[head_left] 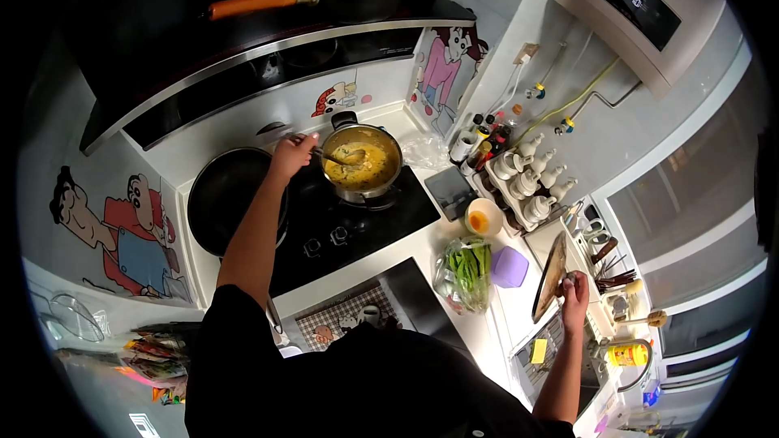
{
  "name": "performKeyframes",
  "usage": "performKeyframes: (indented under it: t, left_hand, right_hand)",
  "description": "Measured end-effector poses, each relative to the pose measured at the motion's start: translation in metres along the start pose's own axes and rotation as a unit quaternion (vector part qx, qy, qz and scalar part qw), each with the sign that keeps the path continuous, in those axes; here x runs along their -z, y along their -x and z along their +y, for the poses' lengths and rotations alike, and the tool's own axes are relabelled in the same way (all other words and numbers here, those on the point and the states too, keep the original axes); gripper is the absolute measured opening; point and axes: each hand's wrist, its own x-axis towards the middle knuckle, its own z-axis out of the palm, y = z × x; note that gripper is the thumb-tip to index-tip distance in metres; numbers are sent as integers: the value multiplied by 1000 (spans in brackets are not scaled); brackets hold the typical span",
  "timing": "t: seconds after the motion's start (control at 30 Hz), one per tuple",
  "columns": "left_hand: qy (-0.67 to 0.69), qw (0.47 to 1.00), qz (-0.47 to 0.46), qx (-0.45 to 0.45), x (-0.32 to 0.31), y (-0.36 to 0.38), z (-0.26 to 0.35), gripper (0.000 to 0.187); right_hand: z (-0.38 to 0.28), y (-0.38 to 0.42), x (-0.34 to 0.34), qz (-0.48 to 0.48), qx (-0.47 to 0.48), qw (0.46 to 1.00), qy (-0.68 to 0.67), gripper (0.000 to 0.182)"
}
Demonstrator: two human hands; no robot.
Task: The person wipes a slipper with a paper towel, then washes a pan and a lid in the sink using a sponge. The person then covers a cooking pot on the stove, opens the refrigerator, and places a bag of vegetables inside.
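My left hand point(294, 154) is closed around the handle of a spoon point(350, 160), whose bowl end dips into yellow soup with green and pale bits. The soup fills a steel pot point(397, 164) with dark handles, which stands on the black stovetop point(369, 235). Off to the right, over the sink edge, my right hand point(574, 298) grips a pot lid point(551, 277) by its knob. The lid is tilted almost on edge, apart from the pot.
A large black wok point(231, 204) sits left of the pot. On the right counter are a bowl point(484, 216) with something orange in it, bagged green vegetables point(466, 274), a purple container point(510, 267) and a seasoning rack point(523, 186). The range hood point(268, 49) overhangs the stove.
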Motion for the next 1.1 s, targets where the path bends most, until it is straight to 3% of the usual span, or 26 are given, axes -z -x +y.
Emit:
performKeyframes:
  t: [0.07,0.13,0.2,0.3,0.43,0.5,0.73,0.8,0.83,0.9,0.93,1.0,1.1]
  left_hand:
    - [-56,998,-16,-7,-10,4,6,46]
    - [-25,999,-25,-12,-11,6,15,46]
    - [118,992,15,40,-11,-1,14,44]
    - [210,970,70,101,-3,7,21,41]
    - [271,953,112,83,16,25,-8,39]
    - [356,919,132,107,24,35,-20,35]
    - [384,907,139,98,26,61,-29,35]
    - [268,961,60,24,21,84,1,33]
    - [268,961,59,27,23,85,-2,33]
    - [178,980,-63,-56,28,83,-4,26]
    - [179,980,-64,-59,29,82,3,26]
    - [-37,978,-188,-82,34,88,30,20]
    - [-97,963,-226,-110,38,87,55,17]
  right_hand:
    - [7,-14,-13,-22,12,1000,-14,12]
    - [-7,-20,-31,-44,9,999,-21,11]
    - [-9,-24,-43,-44,6,999,-17,12]
    - [-10,-24,-53,-40,-3,999,-20,12]
    - [2,-21,-52,-33,-17,999,-28,13]
    - [7,-20,-53,-38,-17,999,-27,16]
    - [-4,-33,-77,-64,-26,997,-17,17]
    - [-9,-43,-87,-68,-21,997,2,21]
    - [-16,-50,-98,-66,-22,998,0,22]
    - [-32,-70,-124,-93,5,995,36,26]
    - [-42,-83,-139,-119,33,989,76,27]
    - [-53,-114,-175,-171,93,974,119,30]
    - [-84,-156,-244,-239,140,929,247,38]
